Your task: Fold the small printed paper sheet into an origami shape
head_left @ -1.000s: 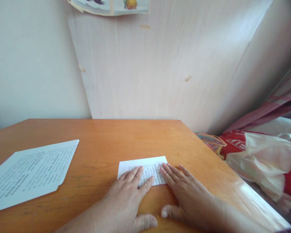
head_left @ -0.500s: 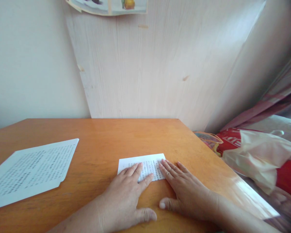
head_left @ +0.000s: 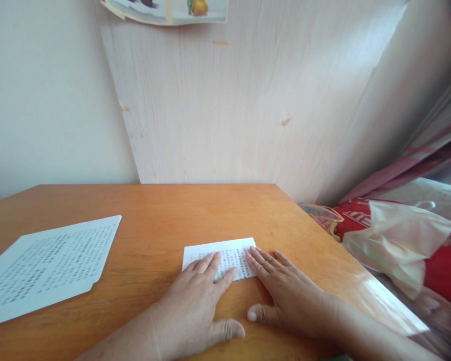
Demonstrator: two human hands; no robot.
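A small white sheet with printed characters (head_left: 231, 258), possibly folded, lies on the wooden table in front of me. My left hand (head_left: 195, 306) rests palm down over its lower left part, fingers extended and thumb pointing right. On the right edge of the sheet lie the fingertips of my right hand (head_left: 289, 293), which is also flat with its fingers stretched out. The two thumbs point toward each other just below the paper, a small gap between them. Part of the print is hidden under the left fingers.
Larger printed sheets (head_left: 56, 265) lie at the left of the wooden table (head_left: 154, 210). Behind it stands a pale wood-grain panel (head_left: 210, 110) with a picture (head_left: 199, 12) at the top. Red and cream bags (head_left: 394, 240) are beyond the right edge.
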